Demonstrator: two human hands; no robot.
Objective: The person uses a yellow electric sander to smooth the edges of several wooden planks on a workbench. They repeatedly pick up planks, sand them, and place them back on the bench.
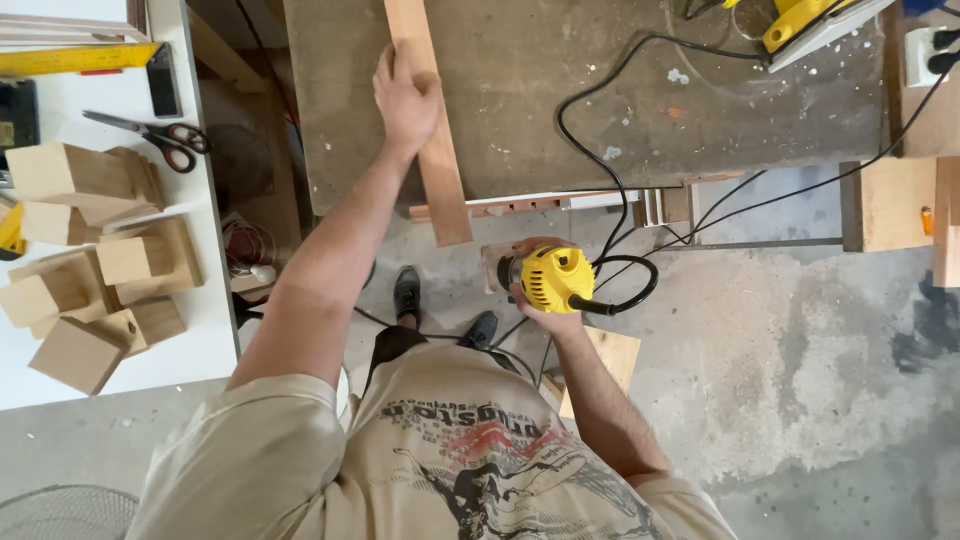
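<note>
A: While pressing down on the long narrow plank of reddish-brown wood [440,170], better to spread the left hand [405,100] flat and well away from any edge to be worked. Looks correct now: palm down on the plank, fingers laid across it, not clenched

B: And the right hand [545,305]?

A: Wrapped firmly around the small yellow plastic hand router [555,280], held low in front of the body, clear of the wood. Probably wise to bring the tool up level before touching the plank. Also good to mind the black power cable [610,180], looping from the tool up over the worn dark brown workbench top [620,110]

B: Position of the plank?

A: Lying lengthwise on the left part of the workbench top, near end sticking out past the front edge, far end cut off by the frame. Best to press over the supported part, since the overhang could tip under weight

B: Appearance of the plank?

A: Straight and flat, near end cut square, warmer in colour than the bench. Impossible to tell whether any edge is already shaped

B: Anything close by?

A: Pale wooden blocks [90,270] and scissors with dark handles [160,135] on the white table [200,350] to the left, well apart from both hands
</note>
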